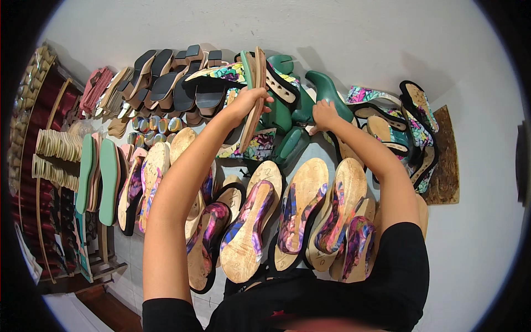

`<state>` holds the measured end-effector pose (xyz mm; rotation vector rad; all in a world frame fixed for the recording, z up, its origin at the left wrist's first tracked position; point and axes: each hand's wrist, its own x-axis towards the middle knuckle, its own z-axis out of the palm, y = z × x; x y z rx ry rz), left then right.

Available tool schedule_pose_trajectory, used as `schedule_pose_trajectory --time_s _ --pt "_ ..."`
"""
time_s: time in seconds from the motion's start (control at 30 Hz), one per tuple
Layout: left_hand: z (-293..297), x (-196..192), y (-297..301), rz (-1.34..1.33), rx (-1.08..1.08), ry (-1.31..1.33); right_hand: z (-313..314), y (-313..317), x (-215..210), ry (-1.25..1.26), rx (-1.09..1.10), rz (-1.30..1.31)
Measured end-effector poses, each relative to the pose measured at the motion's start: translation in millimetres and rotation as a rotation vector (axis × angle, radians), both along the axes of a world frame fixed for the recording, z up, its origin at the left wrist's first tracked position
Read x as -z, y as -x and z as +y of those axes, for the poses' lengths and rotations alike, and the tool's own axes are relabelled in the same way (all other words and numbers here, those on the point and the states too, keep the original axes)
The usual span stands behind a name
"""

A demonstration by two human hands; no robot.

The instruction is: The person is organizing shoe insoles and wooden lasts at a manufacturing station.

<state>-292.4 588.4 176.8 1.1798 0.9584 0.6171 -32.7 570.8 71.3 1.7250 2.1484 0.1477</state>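
Observation:
My left hand (248,105) is closed round a few thin shoe soles (258,66), green on one side and tan on the other, held upright on edge. My right hand (326,114) grips a dark green shoe last (322,84) whose curved heel end points up and to the left. More green lasts (292,145) lie between my hands. Flower-printed wedge shoe parts (282,83) with dark edges stand just right of the soles. Nearer to me, wooden-topped wedge soles (307,182) with purple floral sides lie in a row.
Black-topped heeled soles (161,88) are stacked at the back left. Green insoles (109,180) and stacked pale soles (55,145) stand at the left. Floral wedges (417,130) and a worn brown board (444,160) are at the right, by the white wall (489,166).

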Motion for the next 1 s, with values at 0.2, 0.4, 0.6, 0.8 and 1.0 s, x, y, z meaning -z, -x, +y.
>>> schedule_pose_trajectory --time_s 0.2,0.4,0.6,0.8,1.0 --pt "0 6 2 0.021 0.132 0.062 4 11 0 0.160 0.234 0.216" --pt "3 12 -11 -0.065 0.258 0.141 -9 -3 13 -0.034 0.194 0.409" --pt "14 21 -30 -0.219 0.275 0.364 6 -2 -3 -0.240 0.257 0.816" --pt "19 33 -63 -0.458 0.097 0.407 13 -9 16 -0.221 0.286 1.333" --pt "25 25 -72 -0.652 -0.094 0.411 11 -16 29 -0.151 0.003 1.277"
